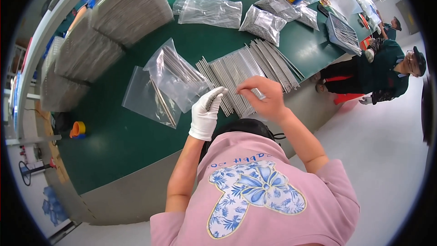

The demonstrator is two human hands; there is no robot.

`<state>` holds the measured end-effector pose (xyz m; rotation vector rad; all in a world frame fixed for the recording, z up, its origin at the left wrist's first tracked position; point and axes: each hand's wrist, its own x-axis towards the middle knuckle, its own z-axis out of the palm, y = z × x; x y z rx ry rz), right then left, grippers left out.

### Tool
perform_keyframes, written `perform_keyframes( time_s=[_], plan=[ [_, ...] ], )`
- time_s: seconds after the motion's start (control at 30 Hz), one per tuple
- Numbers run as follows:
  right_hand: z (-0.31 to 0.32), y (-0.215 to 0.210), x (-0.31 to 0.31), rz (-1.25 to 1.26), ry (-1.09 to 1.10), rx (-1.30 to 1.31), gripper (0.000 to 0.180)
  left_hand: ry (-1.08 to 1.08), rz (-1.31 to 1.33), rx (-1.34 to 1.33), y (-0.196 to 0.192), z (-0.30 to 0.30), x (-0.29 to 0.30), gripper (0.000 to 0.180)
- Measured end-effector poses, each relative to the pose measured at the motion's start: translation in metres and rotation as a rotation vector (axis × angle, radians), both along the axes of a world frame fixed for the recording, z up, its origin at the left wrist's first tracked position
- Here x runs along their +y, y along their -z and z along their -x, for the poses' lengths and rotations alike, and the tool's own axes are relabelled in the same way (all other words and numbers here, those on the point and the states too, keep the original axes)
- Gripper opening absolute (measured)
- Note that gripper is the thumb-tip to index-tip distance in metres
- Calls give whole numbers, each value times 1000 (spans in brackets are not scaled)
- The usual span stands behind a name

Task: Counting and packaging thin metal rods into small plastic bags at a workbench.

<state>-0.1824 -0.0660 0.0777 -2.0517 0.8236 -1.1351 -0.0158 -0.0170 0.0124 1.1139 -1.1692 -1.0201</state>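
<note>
My left hand, in a white glove, is closed around a small bundle of thin metal rods whose ends show at the top of the fist. My bare right hand pinches a single rod over a wide row of grey metal rods laid side by side on the green table. Just left of the gloved hand lie two clear plastic bags with a few rods inside.
Stacks of grey trays line the table's left side. More clear bags, filled pouches and yellow tape rolls lie around. A seated person in dark clothes is at the right; another is behind.
</note>
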Motion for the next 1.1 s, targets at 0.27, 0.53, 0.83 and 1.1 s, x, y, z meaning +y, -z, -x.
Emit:
perform_keyframes(
  time_s=[0.27, 0.53, 0.83, 1.1],
  plan=[
    [-32, -2, -11, 1, -121, 29, 12, -80, 4, -72, 6, -1, -1, 19],
    [-39, -7, -17, 22, -137, 75, 11, -58, -17, -111, 7, -3, -4, 22],
    [-40, -6, -17, 273, -167, 222, 10, -14, -12, -129, 4, -3, -2, 22],
    [-39, -8, -17, 197, -135, 218, 8, -44, 15, -143, -2, -2, -3, 8]
  ],
)
